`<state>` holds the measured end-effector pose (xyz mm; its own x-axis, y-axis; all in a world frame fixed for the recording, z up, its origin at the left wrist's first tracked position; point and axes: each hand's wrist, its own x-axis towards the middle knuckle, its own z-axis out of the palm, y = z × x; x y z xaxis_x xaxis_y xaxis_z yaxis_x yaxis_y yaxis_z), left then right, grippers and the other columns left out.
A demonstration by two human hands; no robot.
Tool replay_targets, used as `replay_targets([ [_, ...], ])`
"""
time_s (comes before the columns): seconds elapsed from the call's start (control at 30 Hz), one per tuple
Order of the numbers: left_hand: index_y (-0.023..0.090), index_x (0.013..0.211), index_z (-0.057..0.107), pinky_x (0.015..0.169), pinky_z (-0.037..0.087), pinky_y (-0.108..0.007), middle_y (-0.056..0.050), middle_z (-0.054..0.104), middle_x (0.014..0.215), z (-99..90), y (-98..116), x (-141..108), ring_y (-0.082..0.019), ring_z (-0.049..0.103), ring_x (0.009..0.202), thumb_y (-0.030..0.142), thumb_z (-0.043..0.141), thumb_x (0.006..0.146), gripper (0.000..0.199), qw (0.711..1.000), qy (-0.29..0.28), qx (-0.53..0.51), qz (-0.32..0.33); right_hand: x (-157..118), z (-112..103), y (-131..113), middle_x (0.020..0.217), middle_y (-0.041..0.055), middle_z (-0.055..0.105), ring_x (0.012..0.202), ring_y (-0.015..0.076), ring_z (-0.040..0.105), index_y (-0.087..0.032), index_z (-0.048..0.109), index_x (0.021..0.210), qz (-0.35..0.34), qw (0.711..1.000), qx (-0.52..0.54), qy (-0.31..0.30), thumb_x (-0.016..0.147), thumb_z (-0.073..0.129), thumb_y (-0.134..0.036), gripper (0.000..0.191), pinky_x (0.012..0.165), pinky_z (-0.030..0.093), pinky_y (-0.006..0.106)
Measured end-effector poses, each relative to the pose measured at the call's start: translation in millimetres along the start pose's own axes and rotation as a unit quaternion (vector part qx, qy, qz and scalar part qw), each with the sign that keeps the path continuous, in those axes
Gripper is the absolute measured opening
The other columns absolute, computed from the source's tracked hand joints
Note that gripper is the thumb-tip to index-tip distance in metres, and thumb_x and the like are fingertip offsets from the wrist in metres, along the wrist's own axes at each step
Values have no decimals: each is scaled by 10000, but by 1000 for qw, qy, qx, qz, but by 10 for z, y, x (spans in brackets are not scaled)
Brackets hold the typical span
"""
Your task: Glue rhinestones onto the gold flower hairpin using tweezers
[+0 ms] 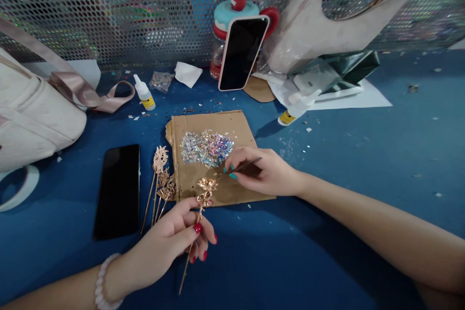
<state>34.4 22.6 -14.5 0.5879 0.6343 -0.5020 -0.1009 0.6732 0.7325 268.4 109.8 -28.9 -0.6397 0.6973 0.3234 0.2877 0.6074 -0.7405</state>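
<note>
My left hand [181, 237] is closed around the stem of a gold metal hairpin [208, 185], its flower-shaped end pointing up and away from me. My right hand [259, 172] pinches dark tweezers [245, 164], their tips just right of the flower. Whether the tips touch it or hold anything is too small to tell. A pile of small shiny rhinestones [209, 147] lies on a piece of cardboard [232, 120] beyond both hands. More gold flower hairpins [160, 160] rest at the cardboard's left edge.
A dark phone [118, 191] lies at left, near a white bag [39, 111] and tape roll [22, 189]. Glue bottles [146, 94] stand or lean behind the cardboard. Another phone [242, 53] leans on a red-and-blue cup [221, 14] before a perforated metal panel [156, 9].
</note>
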Motion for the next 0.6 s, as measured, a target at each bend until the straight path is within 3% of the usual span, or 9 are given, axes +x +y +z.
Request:
replay_targets([
  [0.6,181,1099,394,523,339,-231,-16,571,807,-8,-16,-17,-81,508,572,267,510,867,273,1000,-7,-1,6,18,9,7,830,60,625,739,129,615,-177,494,862,-5,1000,-11,7,791,511,-131,86,625,504,259],
])
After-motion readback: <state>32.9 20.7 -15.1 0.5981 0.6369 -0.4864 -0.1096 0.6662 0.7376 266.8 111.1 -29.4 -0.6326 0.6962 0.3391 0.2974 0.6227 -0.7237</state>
